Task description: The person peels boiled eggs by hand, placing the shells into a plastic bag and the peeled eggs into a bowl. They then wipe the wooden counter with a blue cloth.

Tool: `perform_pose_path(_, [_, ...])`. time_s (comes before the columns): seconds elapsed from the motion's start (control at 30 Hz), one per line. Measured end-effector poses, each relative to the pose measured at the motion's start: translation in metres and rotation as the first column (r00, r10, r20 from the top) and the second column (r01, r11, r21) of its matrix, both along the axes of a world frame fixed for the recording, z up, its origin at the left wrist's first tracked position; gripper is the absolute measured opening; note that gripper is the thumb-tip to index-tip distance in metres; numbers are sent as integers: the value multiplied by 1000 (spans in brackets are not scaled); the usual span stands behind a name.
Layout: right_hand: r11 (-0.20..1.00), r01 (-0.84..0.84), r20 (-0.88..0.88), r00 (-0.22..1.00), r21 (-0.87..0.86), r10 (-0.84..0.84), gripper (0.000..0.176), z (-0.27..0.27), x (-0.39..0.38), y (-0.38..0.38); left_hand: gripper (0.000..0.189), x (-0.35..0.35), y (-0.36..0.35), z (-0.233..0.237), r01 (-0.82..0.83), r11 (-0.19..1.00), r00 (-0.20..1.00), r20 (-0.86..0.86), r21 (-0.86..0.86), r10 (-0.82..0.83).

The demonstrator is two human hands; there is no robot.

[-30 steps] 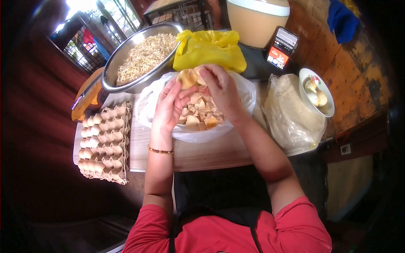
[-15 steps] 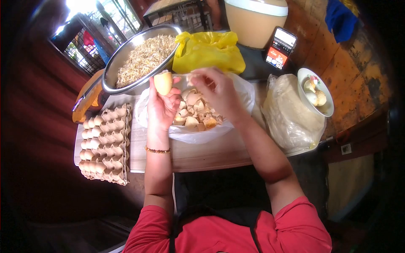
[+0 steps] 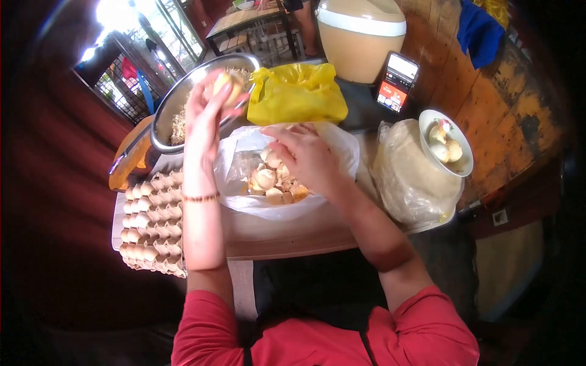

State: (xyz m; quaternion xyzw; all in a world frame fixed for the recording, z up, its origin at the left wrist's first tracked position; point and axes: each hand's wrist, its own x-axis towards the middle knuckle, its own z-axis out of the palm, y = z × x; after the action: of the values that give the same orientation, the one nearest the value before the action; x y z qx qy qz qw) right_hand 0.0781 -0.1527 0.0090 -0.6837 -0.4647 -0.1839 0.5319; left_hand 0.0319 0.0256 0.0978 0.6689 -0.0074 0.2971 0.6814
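Note:
My left hand [image 3: 204, 113] is raised over the near side of a steel bowl [image 3: 162, 116], its fingers wrapped round a pale yellowish egg [image 3: 228, 90]. The egg is slightly blurred. My right hand [image 3: 308, 152] hovers above a white plastic bag [image 3: 287, 211], fingers curved and apart, with no object visible in them. Broken eggshells [image 3: 268, 178] lie in the open bag, partly covered by that hand. Brownish-white sprouts [image 3: 179, 125] fill the bowl, partly hidden behind my left hand and forearm.
Left on the table is a carton tray [image 3: 165, 213] with several eggs. Behind the shells sits a yellow plastic bag [image 3: 299, 94]. A phone [image 3: 397, 82] leans near a tan container [image 3: 360, 49]. At right, a white bowl [image 3: 462, 160] with eggs rests against a clear plastic bag [image 3: 415, 177].
My left hand has lifted the egg up and left, from beside the shells to over the steel bowl. My right hand has lowered toward the shells and its fingers have loosened.

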Motion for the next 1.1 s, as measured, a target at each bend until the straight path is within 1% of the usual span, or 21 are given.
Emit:
perform_pose_path(0.07, [1000, 30, 171, 985, 8, -31, 26, -7, 6, 4, 38, 37, 2, 18, -60, 972, 993, 109, 226, 36])
perform_pose_path(0.1, [999, 32, 174, 984, 11, -34, 26, -6, 7, 3, 39, 56, 5, 25, -91, 917, 987, 158, 387, 31])
perform_pose_path(0.17, [991, 135, 216, 968, -14, -129, 25, -3, 8, 1, 40, 96, 13, 32, -218, 720, 971, 219, 659, 94])
perform_pose_path(0.2, [990, 139, 220, 966, -10, -134, 25, -3, 9, 0, 39, 104, 9, 37, -182, 632, 983, 147, 753, 107])
perform_pose_path(0.23, [994, 108, 183, 978, -15, -104, 23, -5, 11, -1, 39, 118, 16, 32, -57, 615, 998, 22, 786, 63])
perform_pose_path(0.27, [997, 79, 147, 986, -18, -75, 21, -7, 12, -2, 39, 130, 22, 24, 71, 592, 994, -103, 803, 22])
perform_pose_path(0.3, [996, 87, 152, 985, -14, -84, 21, -8, 14, -4, 42, 131, 21, 21, 270, 647, 941, -337, 712, -22])
perform_pose_path(0.33, [996, 86, 166, 983, 1, -85, 18, -9, 15, -5, 30, 138, 25, 12, 283, 555, 938, -347, 782, 10])
perform_pose_path(0.4, [996, 89, 179, 980, 23, -92, 16, -7, 16, -7, 30, 132, 29, 10, 545, 331, 795, -600, 771, 87])
perform_pose_path(0.43, [996, 87, 171, 981, 20, -89, 15, -5, 16, -8, 30, 122, 19, 17, 547, 323, 795, -600, 772, 88])
perform_pose_path(0.5, [997, 80, 156, 984, 21, -83, 14, -3, 13, -9, 35, 106, 2, 28, 752, 449, 431, -876, 482, 217])
perform_pose_path(0.53, [997, 70, 144, 987, 13, -71, 13, -2, 12, -9, 35, 107, -1, 27, 752, 451, 428, -876, 481, 221])
perform_pose_path(0.6, [998, 56, 132, 990, 7, -56, 13, -2, 10, -7, 40, 114, 0, 24, 793, 311, 428, -843, 524, 327])
perform_pose_path(0.63, [998, 54, 143, 988, 11, -55, 12, -3, 9, -6, 52, 119, 1, 22, 797, 265, 445, -823, 544, 352])
perform_pose_path(0.77, [997, 48, 148, 987, 60, -56, 9, -4, 10, -5, 59, 137, -5, 13, 783, 202, 505, -791, 588, 345])
perform_pose_path(0.83, [997, 46, 137, 989, 62, -54, 9, -6, 12, -4, 77, 148, -1, -9, 402, 89, 862, -410, 911, 298])
perform_pose_path(0.87, [997, 42, 119, 992, 63, -50, 9, -7, 13, -4, 77, 153, -2, -7, 398, 88, 865, -405, 913, 297])
perform_pose_path(0.93, [998, 40, 94, 995, 43, -44, 10, -9, 14, -4, 94, 159, -14, 6, 396, 421, 768, -545, 816, 335])
perform_pose_path(1.0, [999, 36, 61, 997, 21, -37, 11, -10, 15, -6, 97, 176, 4, -2, 343, 418, 825, -482, 841, 295])
perform_pose_path(1.07, [999, 44, 54, 997, 24, -46, 11, -9, 14, -6, 94, 178, 9, 0, 58, 366, 910, -200, 929, 363])
perform_pose_path(1.1, [999, 37, 52, 998, 23, -38, 11, -8, 14, -6, 94, 174, 8, 6, 20, 375, 906, -175, 927, 384])
